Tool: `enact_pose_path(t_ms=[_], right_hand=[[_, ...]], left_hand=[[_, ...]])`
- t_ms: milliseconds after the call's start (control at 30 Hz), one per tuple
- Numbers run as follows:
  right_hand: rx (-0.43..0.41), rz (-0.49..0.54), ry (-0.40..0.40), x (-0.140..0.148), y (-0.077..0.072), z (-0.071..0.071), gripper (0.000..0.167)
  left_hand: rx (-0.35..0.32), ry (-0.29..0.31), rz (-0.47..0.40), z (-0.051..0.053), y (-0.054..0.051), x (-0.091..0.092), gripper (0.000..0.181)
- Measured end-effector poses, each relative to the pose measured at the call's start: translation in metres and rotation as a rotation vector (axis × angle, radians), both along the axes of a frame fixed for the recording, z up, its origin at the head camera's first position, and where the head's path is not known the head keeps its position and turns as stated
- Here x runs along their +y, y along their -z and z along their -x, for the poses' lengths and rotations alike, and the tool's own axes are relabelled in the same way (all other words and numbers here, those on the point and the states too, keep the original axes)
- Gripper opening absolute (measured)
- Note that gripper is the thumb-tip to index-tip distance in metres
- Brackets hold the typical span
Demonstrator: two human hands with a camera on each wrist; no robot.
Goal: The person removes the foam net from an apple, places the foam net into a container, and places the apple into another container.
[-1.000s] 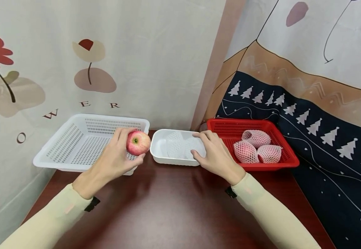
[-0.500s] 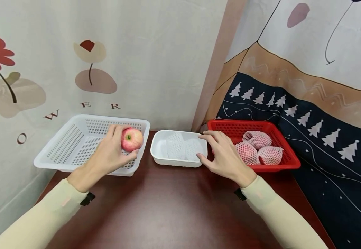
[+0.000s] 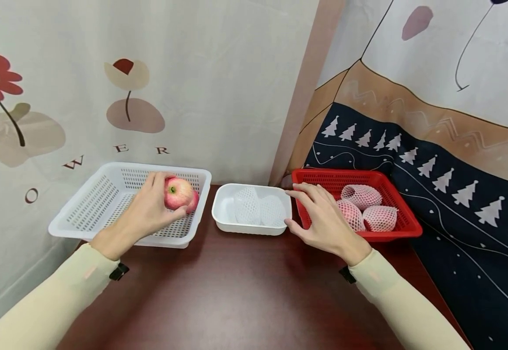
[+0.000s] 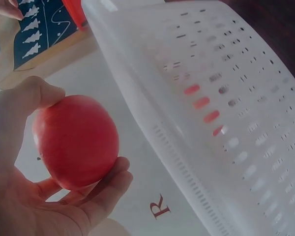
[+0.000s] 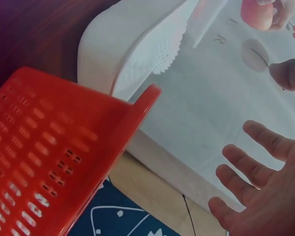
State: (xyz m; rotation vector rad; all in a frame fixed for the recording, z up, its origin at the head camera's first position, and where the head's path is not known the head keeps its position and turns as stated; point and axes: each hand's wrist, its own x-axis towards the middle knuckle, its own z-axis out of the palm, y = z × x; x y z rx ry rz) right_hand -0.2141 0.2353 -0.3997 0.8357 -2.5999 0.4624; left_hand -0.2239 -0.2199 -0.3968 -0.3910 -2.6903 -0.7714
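My left hand [image 3: 149, 206] grips a red-and-yellow apple [image 3: 178, 193], thumb on one side and fingers on the other, over the right part of the white slotted basket [image 3: 72, 214]. Behind it, a second apple [image 3: 194, 202] shows partly inside that basket. The left wrist view shows the gripped apple [image 4: 76, 140] above the basket rim. My right hand [image 3: 326, 221] holds nothing; its fingers are spread between the small white tray [image 3: 249, 227] and the red basket [image 3: 405, 221]. Two white foam nets [image 3: 247, 206] lie in the tray.
Three fruits in pinkish foam nets [image 3: 380, 217] sit in the red basket. All the containers stand in a row on the dark red-brown table [image 3: 241, 291]. A printed curtain [image 3: 219, 87] hangs close behind them, and a dark tree-patterned cloth [image 3: 455, 218] is at the right.
My left hand has carried the apple leftward from beside the tray to over the white basket, uncovering the second apple. My right hand has drawn back rightward from the tray.
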Motion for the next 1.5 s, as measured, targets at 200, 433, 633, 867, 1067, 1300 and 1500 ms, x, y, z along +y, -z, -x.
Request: enact_pose_path(t_ms=[200,433,633,867,1067,1300,1500], right_hand=[[-0.001,-0.002,0.004,0.006,-0.001,-0.002,0.072],[-0.008,-0.015,0.012,0.016,0.0,-0.003,0.074],[0.004,-0.015,0.006,0.023,0.001,-0.004,0.073],[0.025,-0.03,0.017,0.031,0.002,-0.004,0.075],[0.043,-0.05,0.028,0.037,0.001,-0.004,0.075],[0.031,-0.041,0.025,0.044,-0.001,-0.005,0.074],[0.021,-0.045,0.043,0.05,-0.001,-0.003,0.076]], left_hand=[[-0.044,-0.001,0.017,0.006,-0.002,-0.006,0.084],[-0.117,-0.014,0.053,0.016,-0.005,-0.014,0.086],[-0.16,-0.01,0.105,0.024,-0.006,-0.022,0.092],[-0.2,-0.018,0.171,0.038,-0.009,-0.029,0.09],[-0.227,-0.026,0.199,0.049,-0.009,-0.037,0.089],[-0.286,-0.024,0.236,0.058,-0.009,-0.047,0.092],[-0.322,-0.031,0.258,0.067,-0.009,-0.057,0.09]])
